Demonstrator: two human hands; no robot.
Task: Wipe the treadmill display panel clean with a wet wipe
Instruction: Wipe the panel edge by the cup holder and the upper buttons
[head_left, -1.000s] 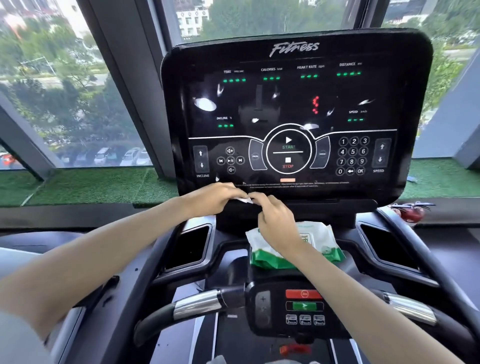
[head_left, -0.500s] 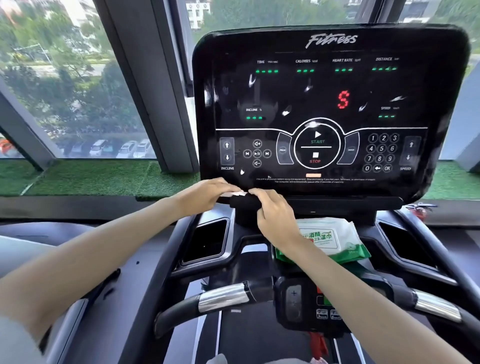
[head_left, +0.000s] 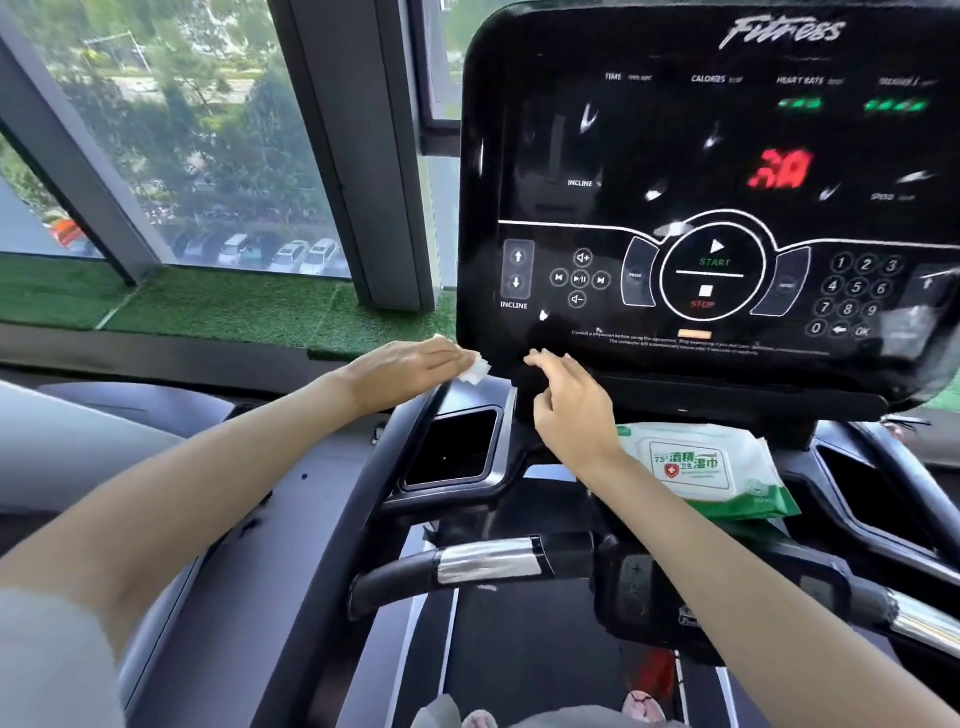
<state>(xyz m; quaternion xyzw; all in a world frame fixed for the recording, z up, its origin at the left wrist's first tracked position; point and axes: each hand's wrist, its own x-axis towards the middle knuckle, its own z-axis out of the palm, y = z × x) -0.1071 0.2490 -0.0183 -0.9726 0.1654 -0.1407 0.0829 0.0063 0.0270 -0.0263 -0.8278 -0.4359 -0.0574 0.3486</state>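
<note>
Glossy black plastic display panel (head_left: 727, 171) with smooth, mirror-like face catching white glints. A small white wipe (head_left: 475, 370), soft and crumpled like thin cloth, shows under the left hand (head_left: 410, 366). Shiny plastic-film wipe pack (head_left: 701, 467), white and green, slightly wrinkled. Handlebar (head_left: 488, 564) has a polished chrome-like metal band between matt black grips. Rough green artificial turf (head_left: 208, 306) lines the window ledge.
</note>
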